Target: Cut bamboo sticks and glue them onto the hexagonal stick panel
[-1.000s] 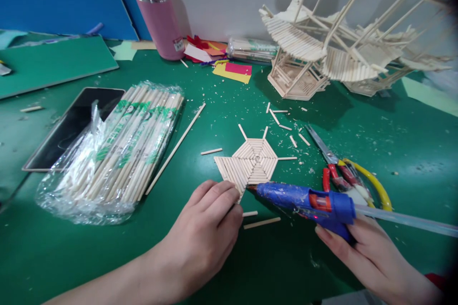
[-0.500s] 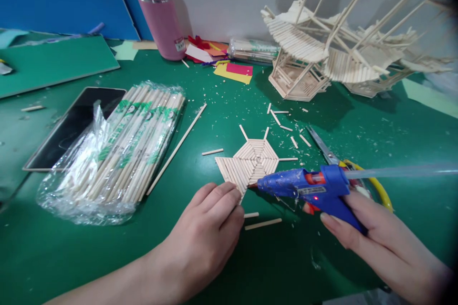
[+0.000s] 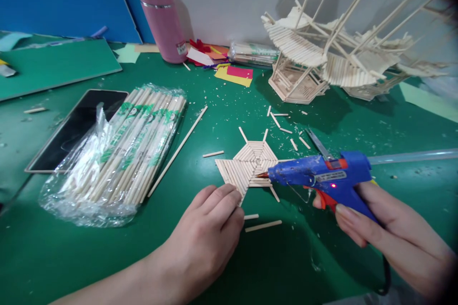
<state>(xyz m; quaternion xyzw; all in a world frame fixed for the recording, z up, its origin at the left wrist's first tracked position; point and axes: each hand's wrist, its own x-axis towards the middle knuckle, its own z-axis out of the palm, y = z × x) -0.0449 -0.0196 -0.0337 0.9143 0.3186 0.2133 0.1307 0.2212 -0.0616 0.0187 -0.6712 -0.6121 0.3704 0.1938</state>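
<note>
We've got the glue gun [image 3: 318,176] wrapped in our right hand [image 3: 390,236], nozzle at the hexagon [image 3: 250,164] mid-frame on the desk [image 3: 71,257]. Left hand [image 3: 207,238] curls loosely, fingertips pinning its near edge. We'd judge it light, brittle: hold it flat by the edges.

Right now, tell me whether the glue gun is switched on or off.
On. A small red light glows on the side of the blue glue gun, held in the right hand with its nozzle at the hexagonal stick panel.

pink flask [image 3: 161,16], bagged chopsticks [image 3: 125,152], phone [image 3: 77,126]
</note>
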